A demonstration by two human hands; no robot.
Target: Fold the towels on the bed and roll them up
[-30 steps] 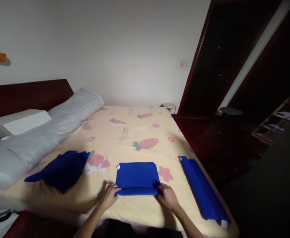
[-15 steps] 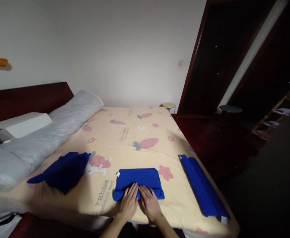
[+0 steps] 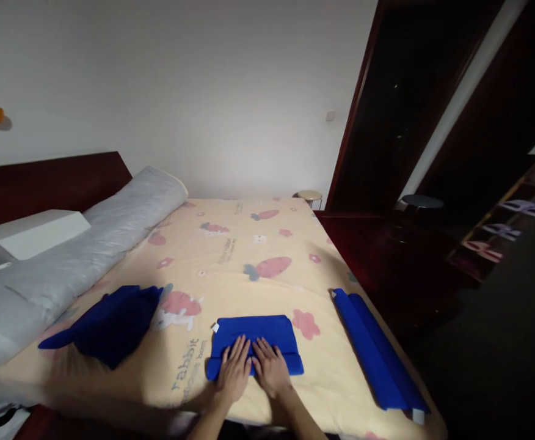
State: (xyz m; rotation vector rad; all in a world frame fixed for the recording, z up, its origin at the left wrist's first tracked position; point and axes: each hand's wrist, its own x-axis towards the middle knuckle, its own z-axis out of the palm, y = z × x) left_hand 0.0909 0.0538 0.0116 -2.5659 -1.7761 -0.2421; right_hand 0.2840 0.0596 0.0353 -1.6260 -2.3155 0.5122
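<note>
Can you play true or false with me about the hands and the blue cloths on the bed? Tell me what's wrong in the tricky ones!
1. The left hand and right hand both rest on the middle blue cloth. True.
2. The crumpled blue cloth is right of both hands. False: the crumpled blue cloth lies to their left.
3. The middle blue cloth has a white tag. True.
4. The long blue cloth is under the crumpled one. False: the long blue cloth lies apart, on the right side of the bed.
</note>
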